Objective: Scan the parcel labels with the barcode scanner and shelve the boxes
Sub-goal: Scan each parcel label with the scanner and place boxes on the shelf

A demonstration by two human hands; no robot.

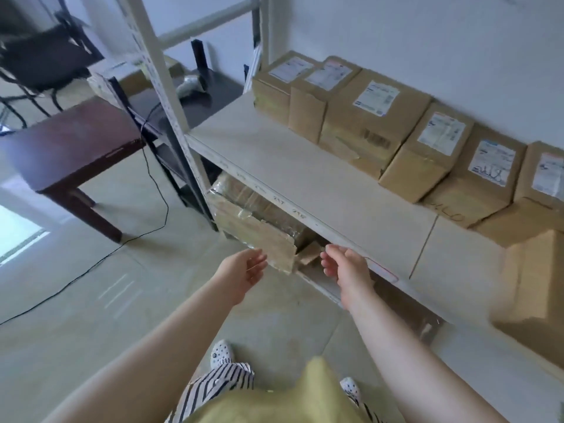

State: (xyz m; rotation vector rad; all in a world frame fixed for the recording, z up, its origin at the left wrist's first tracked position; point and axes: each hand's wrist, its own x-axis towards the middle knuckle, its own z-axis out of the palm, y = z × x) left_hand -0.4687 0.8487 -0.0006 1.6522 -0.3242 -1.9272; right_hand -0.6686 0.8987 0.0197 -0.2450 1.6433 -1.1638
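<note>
- left hand (244,271) reaches forward with palm turned inward, fingers relaxed and slightly bent, holding nothing.
- right hand (346,267) reaches out beside it, palm facing the left hand, fingers loosely curved, holding nothing.
- the two hands stand apart, with a gap between them.
- just ahead of both hands, under the shelf (320,184), sits a taped box (259,227), its torn corner between the fingertips; whether either hand touches it i cannot tell.
- up and ahead of the right hand, a row of boxes (372,117) with white labels lines the back of the shelf against the wall.
- far right of the right hand, another box (534,285) sits at the shelf's front edge.
- far ahead of the left hand, past the shelf post (164,87), the scanner (190,83) lies on a dark table (195,102); it is blurred.
- left of the left hand stands a brown table (67,145), with a black cable (146,178) running down beside it across the floor.
- below the hands are striped trousers and two white shoes on the pale floor (91,285).
</note>
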